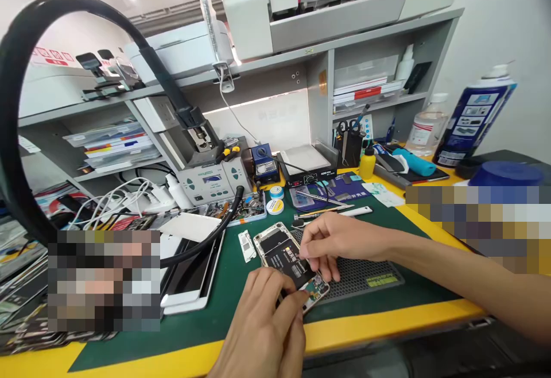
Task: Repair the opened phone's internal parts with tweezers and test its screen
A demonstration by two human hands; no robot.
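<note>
2 hands (267, 315) (331, 243) pinching opened phone (288, 260)

Opened phone (284, 251) flat on green mat (232, 286)

The mat (232, 309) is showing dark green, the table (387, 320) yellow. The phone (270, 233) is showing a black battery (282, 253) with white print. The can (473, 119) is showing blue, the pad (365, 274) a dark grid.

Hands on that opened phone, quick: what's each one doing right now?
Left hand: closed on the opened phone at its near end.
Right hand: fingertips pinched shut, touching the phone's middle; anything held cannot be told.
</note>
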